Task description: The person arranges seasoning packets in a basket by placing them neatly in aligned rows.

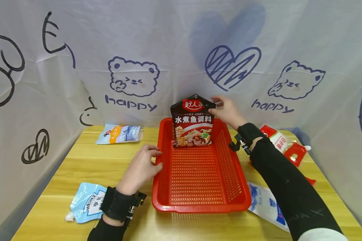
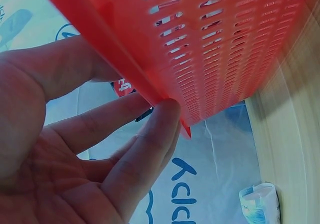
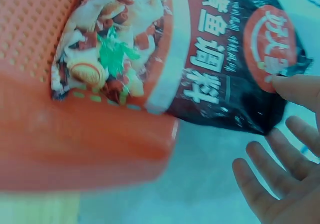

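A black and red fish seasoning packet (image 1: 193, 125) stands upright at the far end of the red plastic basket (image 1: 199, 209), its lower edge inside. My right hand (image 1: 227, 112) pinches the packet's upper right corner between thumb and forefinger; in the right wrist view the other fingers (image 3: 260, 161) are spread away from it. At the basket's left side, my left hand (image 1: 142, 166) grips the rim. The left wrist view shows fingertips (image 2: 167, 109) on the outer side of that rim (image 2: 117, 54), with part of the hand hidden behind it.
Left of the basket lie a light blue Heinz pouch (image 1: 88, 202) and a blue, white and orange packet (image 1: 119, 134). On the right are a red and white spouted pouch (image 1: 280, 142) and a white and blue bag (image 1: 266, 205). A drawn-on white cloth (image 1: 181, 43) hangs behind the wooden table (image 1: 69, 160).
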`<state>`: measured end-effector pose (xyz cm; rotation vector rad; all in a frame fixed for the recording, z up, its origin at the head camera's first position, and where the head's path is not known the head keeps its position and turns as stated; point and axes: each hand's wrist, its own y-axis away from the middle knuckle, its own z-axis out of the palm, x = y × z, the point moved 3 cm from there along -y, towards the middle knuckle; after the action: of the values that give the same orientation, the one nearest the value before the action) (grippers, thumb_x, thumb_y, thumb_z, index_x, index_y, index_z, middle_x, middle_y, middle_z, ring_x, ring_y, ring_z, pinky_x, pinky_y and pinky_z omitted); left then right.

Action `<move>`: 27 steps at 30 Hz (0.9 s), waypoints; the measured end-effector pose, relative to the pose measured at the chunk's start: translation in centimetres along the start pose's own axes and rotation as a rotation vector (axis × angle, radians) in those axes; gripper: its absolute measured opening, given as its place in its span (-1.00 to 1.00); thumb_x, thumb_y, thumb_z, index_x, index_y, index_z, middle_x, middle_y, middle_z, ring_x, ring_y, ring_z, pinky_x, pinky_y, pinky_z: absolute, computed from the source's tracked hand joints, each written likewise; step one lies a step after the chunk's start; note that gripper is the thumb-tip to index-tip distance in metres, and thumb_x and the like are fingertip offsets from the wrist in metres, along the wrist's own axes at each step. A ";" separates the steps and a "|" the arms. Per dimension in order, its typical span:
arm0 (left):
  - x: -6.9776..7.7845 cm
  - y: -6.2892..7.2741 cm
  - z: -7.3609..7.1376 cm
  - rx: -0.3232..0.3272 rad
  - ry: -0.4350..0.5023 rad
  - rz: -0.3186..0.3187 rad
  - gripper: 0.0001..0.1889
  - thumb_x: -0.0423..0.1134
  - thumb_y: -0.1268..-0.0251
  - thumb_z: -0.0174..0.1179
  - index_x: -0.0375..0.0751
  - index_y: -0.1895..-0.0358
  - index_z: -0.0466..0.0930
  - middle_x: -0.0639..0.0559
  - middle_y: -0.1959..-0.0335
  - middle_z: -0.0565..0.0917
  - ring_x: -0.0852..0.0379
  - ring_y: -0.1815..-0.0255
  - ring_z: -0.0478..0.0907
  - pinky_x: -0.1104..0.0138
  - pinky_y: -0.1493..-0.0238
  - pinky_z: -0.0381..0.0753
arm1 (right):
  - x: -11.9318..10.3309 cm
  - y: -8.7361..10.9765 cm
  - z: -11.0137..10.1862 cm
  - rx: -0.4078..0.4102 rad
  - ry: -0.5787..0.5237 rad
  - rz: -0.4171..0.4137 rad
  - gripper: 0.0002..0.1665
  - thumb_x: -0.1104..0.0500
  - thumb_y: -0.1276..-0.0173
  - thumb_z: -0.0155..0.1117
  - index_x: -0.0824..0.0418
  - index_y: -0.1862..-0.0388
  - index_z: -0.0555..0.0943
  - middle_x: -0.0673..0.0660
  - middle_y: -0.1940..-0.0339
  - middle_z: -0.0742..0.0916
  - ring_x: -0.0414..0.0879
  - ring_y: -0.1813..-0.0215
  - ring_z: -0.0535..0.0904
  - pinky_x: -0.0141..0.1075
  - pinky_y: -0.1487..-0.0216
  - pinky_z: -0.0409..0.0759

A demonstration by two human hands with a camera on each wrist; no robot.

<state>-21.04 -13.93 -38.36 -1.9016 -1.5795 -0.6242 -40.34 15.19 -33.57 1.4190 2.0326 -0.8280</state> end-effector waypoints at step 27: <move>0.3 0.0 -0.1 -0.022 -0.004 -0.006 -0.67 -0.43 -0.31 0.32 -0.53 -0.10 0.67 -0.31 -0.24 0.53 -0.20 -0.05 0.59 0.17 0.15 0.78 | 7.8 8.4 -8.9 0.034 0.499 0.076 -0.29 0.17 -0.44 0.31 0.37 -0.48 0.36 0.46 -0.38 0.47 0.40 -0.34 0.40 0.33 -0.38 0.39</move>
<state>-21.01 -13.79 -38.12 -1.9153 -1.5876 -0.6434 -35.45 28.84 -34.66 1.8520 2.3066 -0.5099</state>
